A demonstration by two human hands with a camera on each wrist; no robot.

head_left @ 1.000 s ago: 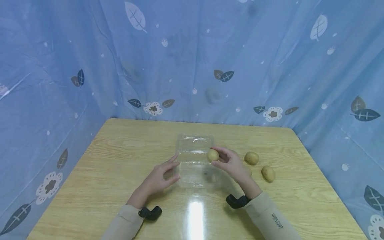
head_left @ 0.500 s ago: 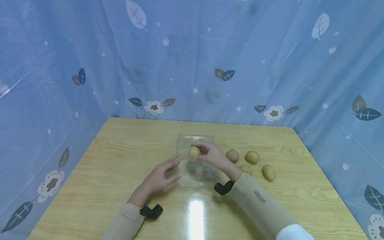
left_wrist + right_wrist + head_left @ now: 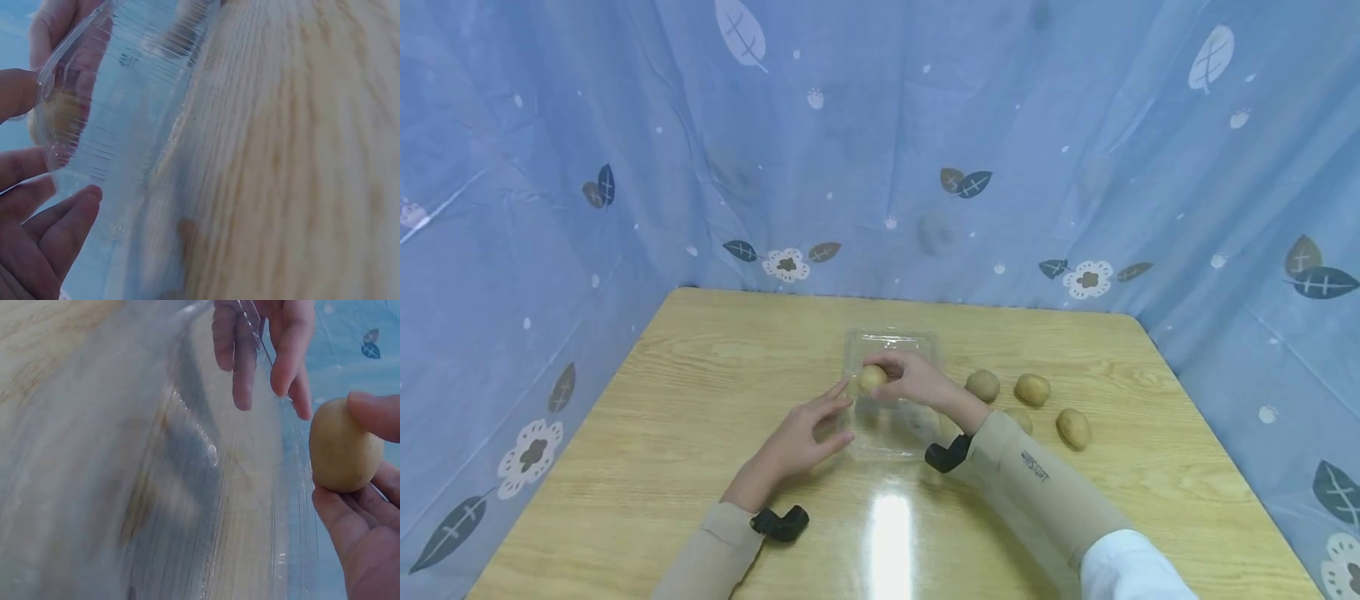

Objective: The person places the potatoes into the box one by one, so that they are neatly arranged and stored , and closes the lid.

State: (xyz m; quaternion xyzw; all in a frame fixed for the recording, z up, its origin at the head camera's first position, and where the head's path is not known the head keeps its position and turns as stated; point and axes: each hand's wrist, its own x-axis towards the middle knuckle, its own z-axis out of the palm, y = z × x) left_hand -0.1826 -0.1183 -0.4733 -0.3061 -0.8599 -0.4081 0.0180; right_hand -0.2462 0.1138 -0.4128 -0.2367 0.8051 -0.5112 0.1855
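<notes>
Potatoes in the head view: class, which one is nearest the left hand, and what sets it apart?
The potato that the right hand pinches, close to the left hand; the other potatoes lie on the table, farther to the right.

The right grip point(image 3: 916, 382) holds a potato point(image 3: 872, 380) over a clear container point(image 3: 889, 427).

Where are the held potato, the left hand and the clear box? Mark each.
Held potato point(image 3: 340, 447): right wrist view, middle of its visible side.
Left hand point(image 3: 799, 439): head view, middle of the hand.
Clear box point(image 3: 880, 435): head view, bare part of its near half.
</notes>
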